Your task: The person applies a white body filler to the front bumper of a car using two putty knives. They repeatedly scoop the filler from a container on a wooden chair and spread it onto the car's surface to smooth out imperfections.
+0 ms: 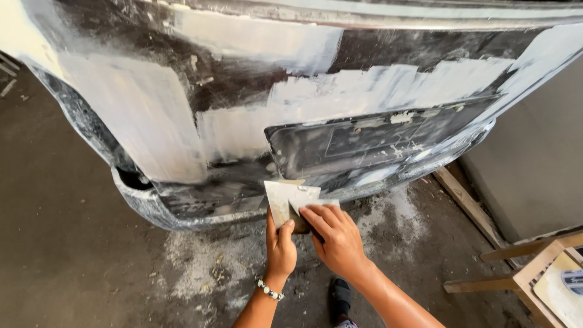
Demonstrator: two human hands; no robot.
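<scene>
While both hands grip putty blades: left hand (280, 249) clamped on wide blade (280, 200), right hand (336, 235) on second blade (313, 203); wipe flat, edges clean, nr car panel (152, 121).

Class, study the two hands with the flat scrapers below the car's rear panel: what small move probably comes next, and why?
Probably the right hand wipes its scraper across the left hand's scraper: both blades overlap, held off the dark panel, which has bare patches among the white filler.

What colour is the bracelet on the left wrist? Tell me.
White beads with a few dark ones: bracelet, left wrist, head view.
</scene>
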